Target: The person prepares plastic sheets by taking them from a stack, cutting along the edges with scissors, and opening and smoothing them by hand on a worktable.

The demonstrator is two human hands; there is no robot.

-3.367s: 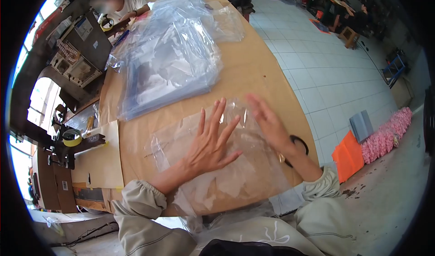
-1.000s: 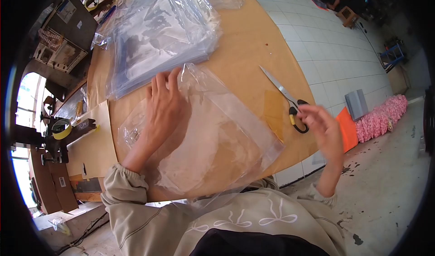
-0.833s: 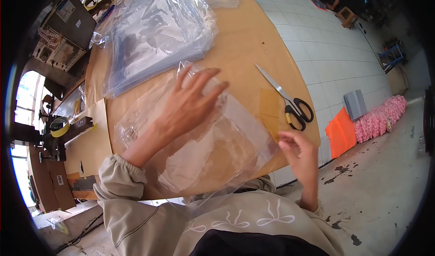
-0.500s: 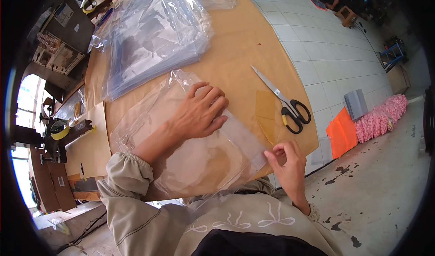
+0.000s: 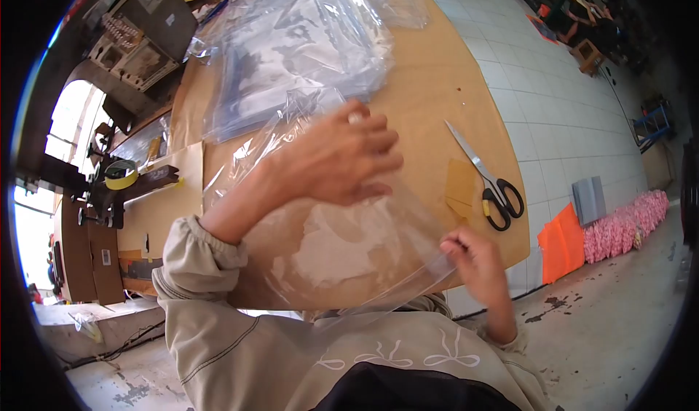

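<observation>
A clear plastic bag (image 5: 342, 243) lies at the table's near edge, its lower right edge lifted. My right hand (image 5: 478, 267) pinches that bag's right corner between thumb and fingers. Over the upper part of the bag is my left hand (image 5: 342, 152), slightly blurred, with its fingers bent and apart; whether it touches the film I cannot tell. To the right lie scissors (image 5: 489, 176) with black handles, one marked yellow. A small amber translucent piece (image 5: 461, 185) rests beside them.
A stack of clear plastic sheets (image 5: 298, 47) covers the table's far side. Left are a tape roll (image 5: 121, 174) on a holder and a cardboard sheet (image 5: 164, 214). Orange material (image 5: 562, 243), a grey piece (image 5: 588, 200) and a pink fluffy bundle (image 5: 626, 225) lie right of the table.
My left hand has shifted up from its spread pose on the bag. My right hand keeps its pinch, and the bag's right edge has risen. The whole view has turned slightly.
</observation>
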